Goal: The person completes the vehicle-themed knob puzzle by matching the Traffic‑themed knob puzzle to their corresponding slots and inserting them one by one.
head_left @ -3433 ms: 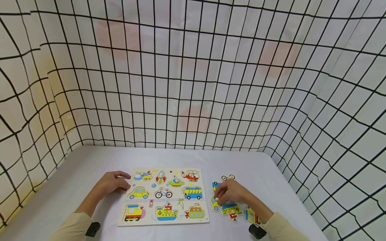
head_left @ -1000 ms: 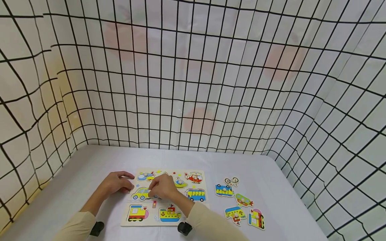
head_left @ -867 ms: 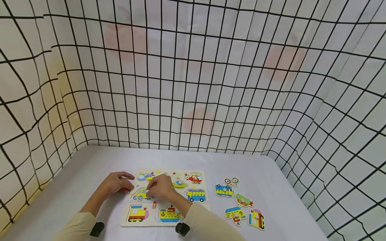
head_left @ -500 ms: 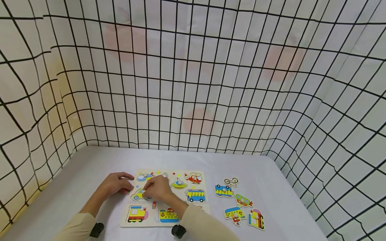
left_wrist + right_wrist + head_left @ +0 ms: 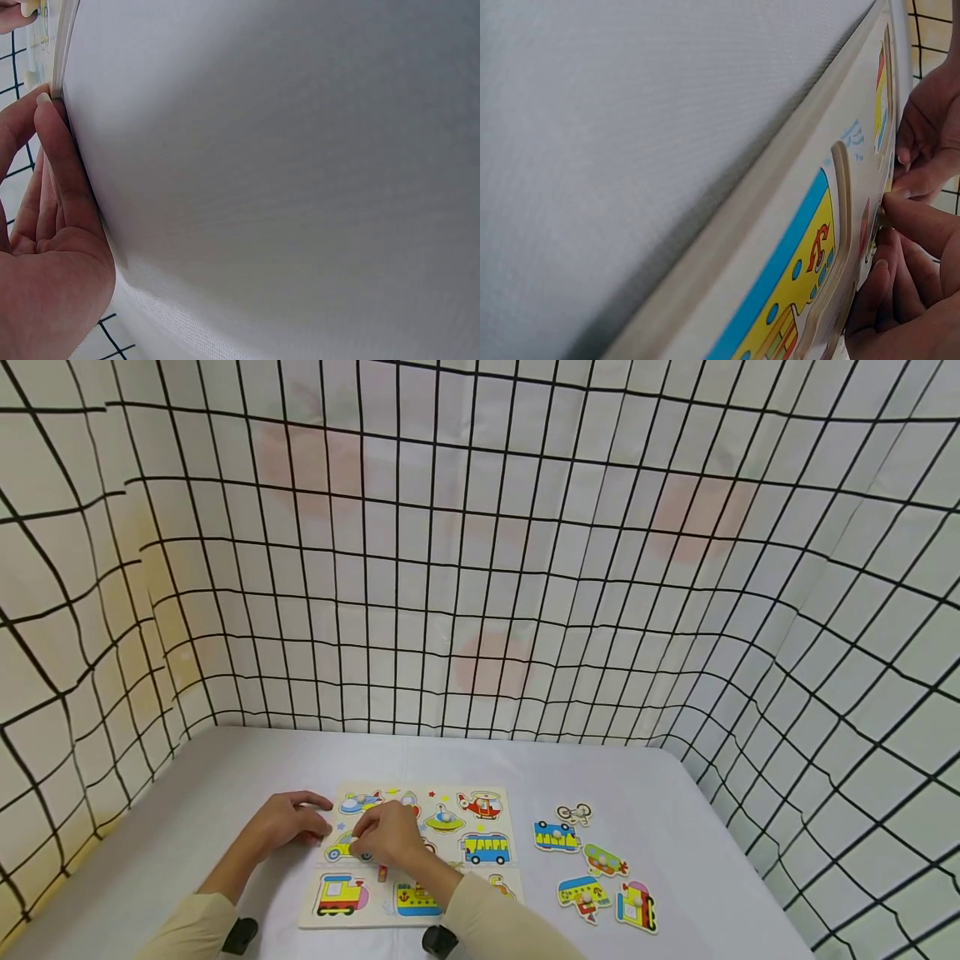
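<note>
A wooden peg puzzle board [image 5: 375,920] with vehicle pictures lies on the table. My right hand [image 5: 393,837] is over its left middle, pinching the small knob of a yellow car piece [image 5: 339,848] at the car recess. Whether that piece sits flush is hidden by the fingers. In the right wrist view, thumb and finger meet at the knob beside the ship recess [image 5: 802,262]. My left hand [image 5: 281,822] rests at the board's left edge, thumb and index fingertips touching it. The left wrist view shows these fingertips at the board's side.
Loose pieces lie right of the board: a bicycle [image 5: 573,813], a bus [image 5: 557,837], a submarine [image 5: 604,861], a ship [image 5: 583,893] and a train [image 5: 637,907]. A helicopter piece [image 5: 480,804] and a UFO piece [image 5: 445,818] sit in the board. Black netting [image 5: 480,610] surrounds the table.
From the loose pieces at right, my right hand has carried the car piece across to the board's left side. During the last second it shifted slightly left. My left hand has stayed at the edge.
</note>
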Tool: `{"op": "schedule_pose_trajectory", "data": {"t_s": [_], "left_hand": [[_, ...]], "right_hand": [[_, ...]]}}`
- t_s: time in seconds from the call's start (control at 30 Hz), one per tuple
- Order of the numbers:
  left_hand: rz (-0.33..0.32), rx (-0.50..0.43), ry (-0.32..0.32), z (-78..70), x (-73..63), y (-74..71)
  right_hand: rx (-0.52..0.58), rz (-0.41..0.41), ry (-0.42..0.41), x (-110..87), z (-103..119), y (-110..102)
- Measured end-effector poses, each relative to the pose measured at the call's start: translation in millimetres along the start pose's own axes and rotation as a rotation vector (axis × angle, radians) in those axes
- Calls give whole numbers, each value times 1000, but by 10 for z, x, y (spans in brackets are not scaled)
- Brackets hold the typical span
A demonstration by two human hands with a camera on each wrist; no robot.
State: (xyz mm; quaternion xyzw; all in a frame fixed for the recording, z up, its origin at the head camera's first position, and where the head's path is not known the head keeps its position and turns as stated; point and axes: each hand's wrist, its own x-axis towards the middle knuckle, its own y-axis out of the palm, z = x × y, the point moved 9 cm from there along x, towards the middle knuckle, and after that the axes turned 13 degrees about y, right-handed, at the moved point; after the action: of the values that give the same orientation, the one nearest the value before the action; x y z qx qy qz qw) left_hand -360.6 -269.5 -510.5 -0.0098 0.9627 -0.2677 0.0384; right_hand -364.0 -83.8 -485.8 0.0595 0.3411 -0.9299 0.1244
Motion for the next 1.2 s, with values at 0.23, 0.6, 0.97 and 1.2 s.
{"op": "schedule_pose_trajectory", "data": {"t_s": [0.23,0.6,0.97,1.2], "left_hand": [[9,9,12,-30,-6,-6],[-1,29,23,-55,-14,-20],[8,17,19,-49,-16,-13],[4,6,18,-46,-23,-8]], "right_hand": [[0,-5,-9,0,-8,-13],[10,2,-17,-26,-8,-70],[41,-16,-91,-34,-58,-377],[27,-32,-123,-40,-98,-669]]}}
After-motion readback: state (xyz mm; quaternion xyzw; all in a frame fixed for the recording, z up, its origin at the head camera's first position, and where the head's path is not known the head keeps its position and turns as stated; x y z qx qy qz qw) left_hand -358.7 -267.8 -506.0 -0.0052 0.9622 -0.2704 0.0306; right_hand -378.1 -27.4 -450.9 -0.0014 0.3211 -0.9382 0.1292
